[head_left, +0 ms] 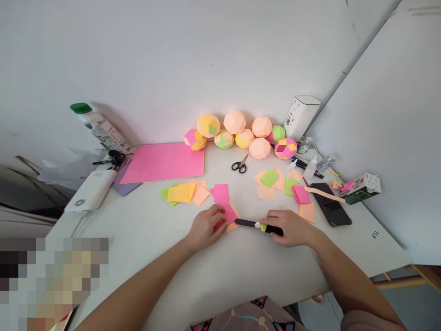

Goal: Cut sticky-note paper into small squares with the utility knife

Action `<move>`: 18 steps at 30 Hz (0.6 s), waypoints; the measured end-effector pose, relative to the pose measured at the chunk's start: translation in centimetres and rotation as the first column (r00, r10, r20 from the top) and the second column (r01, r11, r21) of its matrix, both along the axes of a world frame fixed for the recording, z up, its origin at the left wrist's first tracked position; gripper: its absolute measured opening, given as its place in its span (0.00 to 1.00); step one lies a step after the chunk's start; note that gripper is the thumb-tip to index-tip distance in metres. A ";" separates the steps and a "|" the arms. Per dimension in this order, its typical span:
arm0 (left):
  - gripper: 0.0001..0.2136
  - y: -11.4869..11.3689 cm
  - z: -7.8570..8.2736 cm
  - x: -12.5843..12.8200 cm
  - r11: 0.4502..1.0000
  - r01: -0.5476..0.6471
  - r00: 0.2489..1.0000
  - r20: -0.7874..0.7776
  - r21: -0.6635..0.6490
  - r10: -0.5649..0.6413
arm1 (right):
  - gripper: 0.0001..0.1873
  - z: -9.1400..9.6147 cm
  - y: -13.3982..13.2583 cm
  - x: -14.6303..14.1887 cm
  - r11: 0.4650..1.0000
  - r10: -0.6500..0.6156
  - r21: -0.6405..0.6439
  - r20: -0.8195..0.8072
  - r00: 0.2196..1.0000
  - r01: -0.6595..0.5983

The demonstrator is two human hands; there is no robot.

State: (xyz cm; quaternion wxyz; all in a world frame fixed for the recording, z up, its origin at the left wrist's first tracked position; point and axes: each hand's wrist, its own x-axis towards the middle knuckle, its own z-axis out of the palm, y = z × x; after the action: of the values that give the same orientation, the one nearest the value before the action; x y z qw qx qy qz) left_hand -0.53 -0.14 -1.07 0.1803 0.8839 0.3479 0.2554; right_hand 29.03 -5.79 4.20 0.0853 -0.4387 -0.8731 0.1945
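My left hand [206, 227] has its fingers closed on a pink paper piece [228, 212] in the middle of the desk. A peach paper piece [233, 225] shows from under it. In my right hand [289, 228] is a long slim black tool [247, 223] with a yellow-green band; its exact kind does not show. The tool's far end points left and meets the paper's edge beside my left fingers. Just beyond, another pink paper piece [219, 193] lies flat.
Yellow, green and peach papers [181, 193] lie left; more papers [269, 178] lie right. Scissors [240, 164] rest behind them. Several faceted paper balls [234, 122] line the wall. A pink sheet [165, 162] lies back left. A phone [332, 204] and glue bottle [310, 168] are right.
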 end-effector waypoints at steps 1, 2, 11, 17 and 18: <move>0.11 0.0 -0.1 0.0 1.000 0.000 1.000 -0.024 0.020 0.001 | 0.26 0.0 0.0 0.0 1.000 0.000 -0.005 0.007 1.000 0.000; 0.12 -0.1 -0.2 0.0 0.999 -0.002 0.999 -0.044 0.044 0.004 | 0.26 0.0 0.0 0.0 1.000 -0.001 -0.010 0.012 1.000 0.001; 0.13 -0.5 -0.4 0.3 0.965 0.061 0.984 -0.179 0.255 -0.015 | 0.26 0.3 -0.1 0.0 0.999 -0.014 -0.050 0.060 0.998 0.017; 0.18 -0.7 -1.2 0.1 0.952 0.166 0.967 -0.232 0.258 -0.106 | 0.26 0.9 -0.4 -0.3 0.996 -0.006 -0.091 0.099 0.995 0.015; 0.20 -0.7 -1.4 0.0 0.949 0.187 0.962 -0.242 0.253 -0.125 | 0.26 1.0 -0.5 -0.4 0.995 -0.008 -0.097 0.107 0.994 0.019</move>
State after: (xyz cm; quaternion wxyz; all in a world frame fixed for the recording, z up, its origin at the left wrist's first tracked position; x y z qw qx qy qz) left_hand -0.49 -0.85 -2.46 0.0359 0.9482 0.2558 0.1850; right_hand 28.62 -6.25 5.18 0.0184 -0.4581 -0.8629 0.2125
